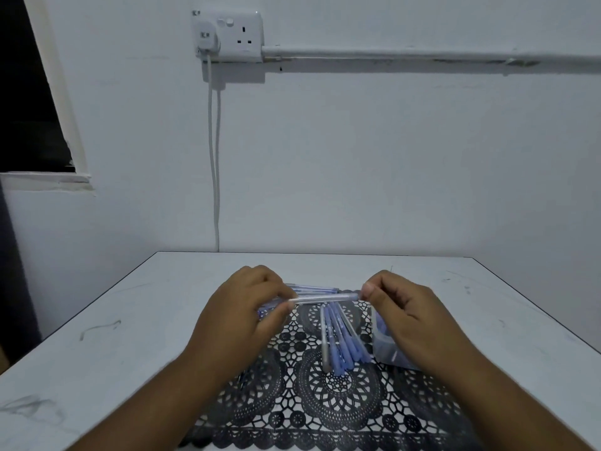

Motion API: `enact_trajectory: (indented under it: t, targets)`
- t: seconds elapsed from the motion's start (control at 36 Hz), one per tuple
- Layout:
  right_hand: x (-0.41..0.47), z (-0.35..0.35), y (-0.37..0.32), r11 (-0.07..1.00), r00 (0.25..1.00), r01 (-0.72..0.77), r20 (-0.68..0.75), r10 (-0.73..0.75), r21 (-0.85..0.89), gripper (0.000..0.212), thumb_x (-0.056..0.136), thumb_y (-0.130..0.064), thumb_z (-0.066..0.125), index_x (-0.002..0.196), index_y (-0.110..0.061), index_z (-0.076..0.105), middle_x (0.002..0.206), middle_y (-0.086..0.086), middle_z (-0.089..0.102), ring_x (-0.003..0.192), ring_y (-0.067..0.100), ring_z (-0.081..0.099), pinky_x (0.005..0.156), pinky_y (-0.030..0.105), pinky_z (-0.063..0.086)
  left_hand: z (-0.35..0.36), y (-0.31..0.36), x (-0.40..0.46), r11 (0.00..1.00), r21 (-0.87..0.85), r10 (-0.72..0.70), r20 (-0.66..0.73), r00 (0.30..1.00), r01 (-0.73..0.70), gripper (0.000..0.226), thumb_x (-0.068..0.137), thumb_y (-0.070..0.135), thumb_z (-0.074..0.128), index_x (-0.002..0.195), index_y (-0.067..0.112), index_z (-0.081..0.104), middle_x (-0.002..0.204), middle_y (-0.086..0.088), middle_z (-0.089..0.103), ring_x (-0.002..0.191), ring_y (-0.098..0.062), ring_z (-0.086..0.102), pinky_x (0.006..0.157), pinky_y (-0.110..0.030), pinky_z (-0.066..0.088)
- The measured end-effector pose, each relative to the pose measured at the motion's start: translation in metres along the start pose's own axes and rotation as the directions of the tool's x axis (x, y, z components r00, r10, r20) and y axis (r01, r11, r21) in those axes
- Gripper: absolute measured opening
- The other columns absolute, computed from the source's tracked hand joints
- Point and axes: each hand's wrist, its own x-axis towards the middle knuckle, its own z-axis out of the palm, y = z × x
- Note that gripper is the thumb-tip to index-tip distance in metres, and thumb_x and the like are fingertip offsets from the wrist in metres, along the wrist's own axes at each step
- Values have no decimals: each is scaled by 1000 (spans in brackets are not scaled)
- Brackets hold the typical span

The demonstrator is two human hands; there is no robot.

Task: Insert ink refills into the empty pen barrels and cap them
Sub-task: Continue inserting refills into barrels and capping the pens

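A clear pen barrel (pixel 325 299) lies level in the air between my two hands. My left hand (pixel 247 317) pinches its left end, and my right hand (pixel 403 307) pinches its right end. Below it, a bunch of capped blue pens (pixel 341 340) lies fanned out on the black lace mat (pixel 331 402). More clear barrels or pens (pixel 312 289) lie behind the held one, at the mat's far edge. Whether a refill sits inside the held barrel cannot be told.
A small clear plastic box (pixel 387 346) stands on the mat under my right wrist. The mat lies on a white table (pixel 130 320) against a white wall. A wall socket (pixel 227 35) with a hanging white cable (pixel 214 157) is above the table's far edge.
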Motion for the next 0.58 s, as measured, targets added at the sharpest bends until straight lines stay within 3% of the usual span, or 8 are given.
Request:
enact_trajectory:
  t: [0.08, 0.17, 0.25, 0.36, 0.58]
  targets:
    - [3, -5, 6, 1000, 996, -18, -86, 17, -3, 32, 101, -45, 50, 85, -23, 66, 59, -4, 56, 49, 1, 46, 52, 17, 40, 10, -19, 15, 988, 58, -147, 93, 985, 142, 8, 94, 37, 73, 100, 35, 78, 95, 21, 56, 96, -1, 55, 80, -24, 45]
    - [5, -6, 11, 998, 997, -38, -73, 33, -57, 32, 103, -44, 51, 83, -23, 65, 65, 3, 61, 52, 2, 48, 54, 20, 40, 21, -40, 30, 962, 176, -243, 218, 945, 207, 10, 93, 40, 73, 99, 36, 79, 95, 19, 59, 97, -5, 57, 86, -33, 49]
    - [5, -5, 15, 996, 998, -54, -35, 52, -71, 32, 102, -43, 54, 83, -21, 65, 59, 3, 56, 51, 5, 44, 54, 27, 38, 32, -53, 42, 924, 334, -293, 312, 904, 184, 15, 93, 44, 71, 103, 35, 80, 101, 15, 63, 102, -11, 58, 90, -35, 48]
    - [6, -3, 19, 993, 998, -61, -11, 61, -100, 31, 101, -49, 53, 83, -25, 63, 61, 8, 58, 49, 8, 44, 56, 33, 41, 47, -59, 51, 895, 420, -328, 387, 862, 152, 20, 95, 47, 68, 106, 35, 79, 106, 13, 65, 105, -13, 58, 93, -38, 49]
    - [5, -5, 18, 988, 999, -33, 8, 35, -154, 30, 100, -51, 53, 79, -31, 60, 61, -2, 58, 51, 4, 45, 57, 29, 40, 63, -66, 57, 856, 503, -343, 376, 860, 121, 26, 91, 49, 67, 114, 36, 71, 105, 14, 66, 103, -13, 58, 89, -35, 46]
